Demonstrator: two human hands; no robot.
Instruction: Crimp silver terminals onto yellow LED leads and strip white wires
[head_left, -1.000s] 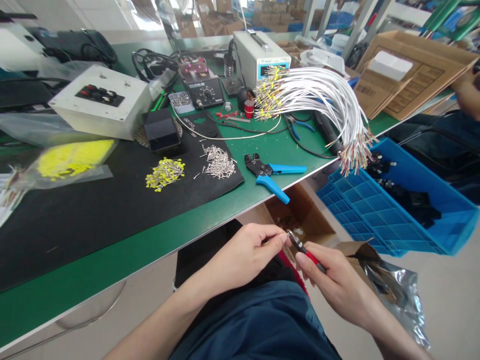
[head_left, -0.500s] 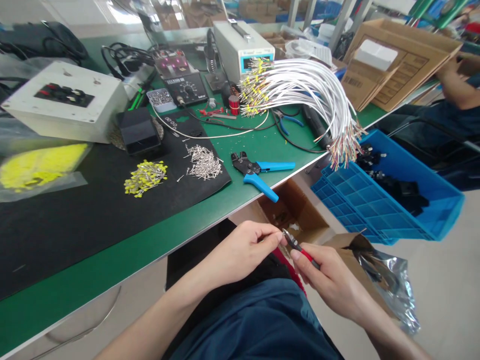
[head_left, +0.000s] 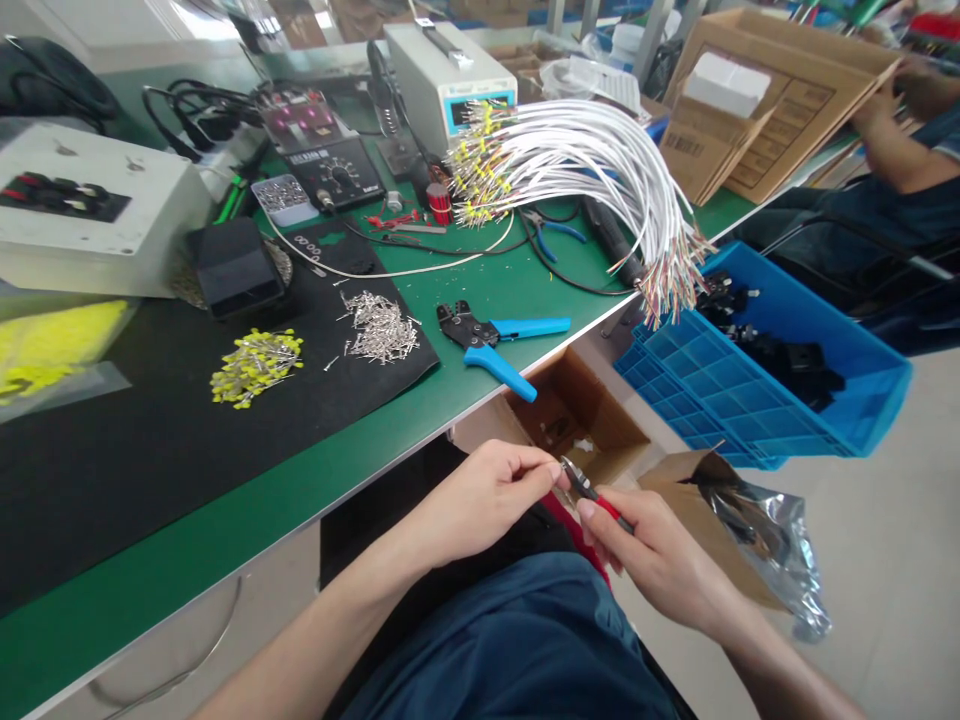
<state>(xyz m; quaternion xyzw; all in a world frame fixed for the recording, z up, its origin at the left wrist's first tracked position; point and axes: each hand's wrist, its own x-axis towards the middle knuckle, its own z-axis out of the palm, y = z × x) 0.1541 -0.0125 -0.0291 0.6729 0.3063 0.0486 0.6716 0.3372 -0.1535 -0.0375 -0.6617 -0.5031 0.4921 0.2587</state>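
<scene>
My right hand is closed around the red-and-black handles of small cutting pliers. Their metal jaws reach up to the fingertips of my left hand. That hand is pinched, thumb against forefinger, and whatever sits in the pinch is too small to name. Both hands are above my lap, in front of the bench edge. On the bench beyond lie a blue-handled crimping tool, a pile of small metal pins and a pile of yellow-ended pins.
A bundle of white cables hangs over the bench edge. Right of it stands a blue crate with black parts. An open cardboard box is below the edge. Another person's arm shows at the far right.
The view has turned a little, so the bench things appear farther left. My hands keep nearly the same pose, with the pliers still at the left fingertips.
</scene>
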